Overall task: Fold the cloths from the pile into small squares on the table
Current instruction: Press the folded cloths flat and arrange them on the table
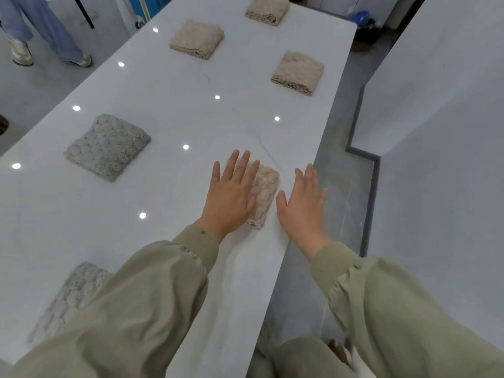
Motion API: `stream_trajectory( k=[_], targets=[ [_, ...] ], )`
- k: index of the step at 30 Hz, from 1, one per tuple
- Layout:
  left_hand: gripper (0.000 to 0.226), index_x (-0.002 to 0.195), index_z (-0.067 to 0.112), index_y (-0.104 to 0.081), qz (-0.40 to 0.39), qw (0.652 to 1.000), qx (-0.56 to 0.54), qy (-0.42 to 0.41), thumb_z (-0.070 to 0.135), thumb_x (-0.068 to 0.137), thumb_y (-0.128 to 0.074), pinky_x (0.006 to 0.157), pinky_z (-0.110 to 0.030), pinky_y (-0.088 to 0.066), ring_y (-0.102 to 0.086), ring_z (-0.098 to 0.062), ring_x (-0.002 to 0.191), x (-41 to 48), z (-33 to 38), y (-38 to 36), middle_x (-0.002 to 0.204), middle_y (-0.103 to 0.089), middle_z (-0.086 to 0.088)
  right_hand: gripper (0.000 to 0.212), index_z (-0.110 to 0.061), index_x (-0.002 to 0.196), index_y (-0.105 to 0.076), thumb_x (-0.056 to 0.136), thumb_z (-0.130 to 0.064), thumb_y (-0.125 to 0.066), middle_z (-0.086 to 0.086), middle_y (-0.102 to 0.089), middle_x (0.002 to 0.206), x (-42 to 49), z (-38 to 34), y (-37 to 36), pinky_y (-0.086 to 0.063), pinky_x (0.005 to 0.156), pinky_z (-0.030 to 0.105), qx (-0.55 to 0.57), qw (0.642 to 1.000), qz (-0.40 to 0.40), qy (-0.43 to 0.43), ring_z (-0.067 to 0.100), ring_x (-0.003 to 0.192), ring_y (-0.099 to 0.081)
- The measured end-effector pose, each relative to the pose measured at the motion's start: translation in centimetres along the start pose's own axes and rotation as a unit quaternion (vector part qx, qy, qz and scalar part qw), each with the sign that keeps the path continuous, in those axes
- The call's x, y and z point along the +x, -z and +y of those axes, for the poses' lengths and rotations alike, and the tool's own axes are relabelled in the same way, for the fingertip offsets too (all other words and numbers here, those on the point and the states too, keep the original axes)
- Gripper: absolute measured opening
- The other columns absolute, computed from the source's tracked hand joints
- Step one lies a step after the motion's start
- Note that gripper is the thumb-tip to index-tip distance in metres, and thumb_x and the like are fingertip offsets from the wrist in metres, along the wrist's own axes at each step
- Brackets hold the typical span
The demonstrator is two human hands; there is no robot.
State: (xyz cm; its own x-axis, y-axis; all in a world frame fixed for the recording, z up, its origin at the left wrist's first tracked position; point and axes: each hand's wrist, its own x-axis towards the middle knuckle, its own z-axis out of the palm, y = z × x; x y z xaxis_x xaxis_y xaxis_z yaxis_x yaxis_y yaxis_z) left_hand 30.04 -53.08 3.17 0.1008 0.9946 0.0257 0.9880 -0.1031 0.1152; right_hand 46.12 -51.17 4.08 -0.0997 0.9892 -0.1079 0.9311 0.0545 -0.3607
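My left hand (234,192) lies flat on the small beige cloth (266,186). Its fingers are straight and a little spread, and they hold nothing. The cloth is folded into a little square and sits near the right edge of the white table (177,118). My right hand (302,203) is flat too, with straight fingers. It is just beside the cloth on its right side, by the table edge. I cannot tell if it touches the table or floats a bit above it.

I think this is the pressing step, to make the square lie flat so it does not pop open. To do it well, I should push down with my whole palm, not just my fingertips, and smooth from the middle out to the sides. The cloth looks thick and fluffy, so it may spring back up. My right hand could tap the side so the edges line up. The cloth is close to the table edge, so a hard sideways push could slide it off.

Other squares look done. There is a grey folded cloth (107,147) to the left and beige folded cloths (197,39) (297,73) (267,9) farther up. Another grey cloth (68,290) is partly hidden by my left sleeve (136,296). I cannot see the pile.
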Motion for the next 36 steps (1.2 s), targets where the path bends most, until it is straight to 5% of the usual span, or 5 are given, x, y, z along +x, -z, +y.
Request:
stream_trajectory(
  k=[4,13,19,36],
  targets=[
    [0.064,0.151,0.015,-0.01,0.001,1.0,0.011,-0.005,0.041,0.092,-0.009,0.115,-0.05,-0.001,0.001,-0.028,0.146,-1.4,1.0,0.0,0.159,-0.006,-0.007,0.061,-0.009,0.149,-0.013,0.097,-0.033,-0.035,0.01,0.002,0.159,-1.7,0.8,0.5,0.002,0.115,0.05,-0.011,1.0,0.004,0.004,0.023,0.146,0.006],
    [0.062,0.151,0.018,-0.008,0.014,1.0,0.005,-0.009,0.036,0.097,-0.032,0.115,-0.05,0.002,0.005,-0.025,0.146,-8.8,3.0,1.5,0.159,-0.001,-0.006,0.063,-0.009,0.149,-0.011,0.097,-0.036,-0.034,0.01,0.002,0.159,-9.2,0.6,0.9,0.0,0.115,0.051,-0.027,0.999,0.017,0.005,0.023,0.146,0.005],
    [0.064,0.151,0.022,0.003,-0.015,1.0,0.023,0.003,0.04,0.098,-0.028,0.115,-0.05,0.006,0.014,-0.025,0.145,-14.0,2.3,3.7,0.159,0.009,-0.005,0.063,-0.01,0.149,-0.01,0.097,-0.037,-0.034,0.01,0.004,0.159,-14.4,-1.7,0.4,0.001,0.115,0.051,-0.019,1.0,0.01,0.006,0.023,0.146,0.006],
    [0.063,0.151,0.02,-0.001,-0.046,0.993,-0.054,-0.091,0.038,0.098,-0.03,0.115,-0.05,0.003,0.011,-0.023,0.146,-17.0,-14.7,4.6,0.159,0.006,-0.004,0.059,-0.011,0.149,-0.013,0.098,-0.031,-0.036,0.006,0.0,0.159,-18.2,-18.3,-8.0,0.001,0.118,0.037,0.087,0.989,0.06,-0.099,0.018,0.146,0.003]
  ],
)
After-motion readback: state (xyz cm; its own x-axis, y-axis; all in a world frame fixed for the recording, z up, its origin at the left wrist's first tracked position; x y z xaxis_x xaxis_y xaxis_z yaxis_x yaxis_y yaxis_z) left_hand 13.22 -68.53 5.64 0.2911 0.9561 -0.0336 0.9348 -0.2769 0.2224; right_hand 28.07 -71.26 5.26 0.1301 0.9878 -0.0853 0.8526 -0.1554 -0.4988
